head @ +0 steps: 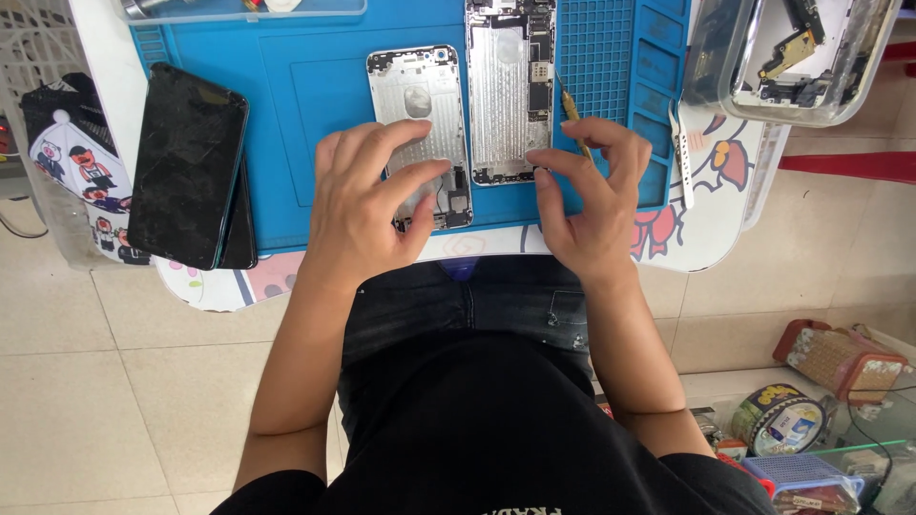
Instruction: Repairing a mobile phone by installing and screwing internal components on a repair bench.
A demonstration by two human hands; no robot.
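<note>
Two opened silver phone housings lie side by side on a blue repair mat (315,105). My left hand (367,205) hovers over the lower end of the left housing (420,91), fingers spread, fingertips touching it. My right hand (592,195) is at the bottom edge of the right housing (506,86), with index finger and thumb close together. A thin tool with a yellowish shaft (568,103) sticks out above that hand. Its lower end runs under the fingers, which seem to grip it.
Two dark phones (191,162) are stacked at the mat's left edge. A clear plastic box of phone parts (811,105) stands at the top right, with a white strip (680,157) beside the mat. The small white table (706,238) has cartoon prints. Tins and baskets (811,420) sit on the floor at the lower right.
</note>
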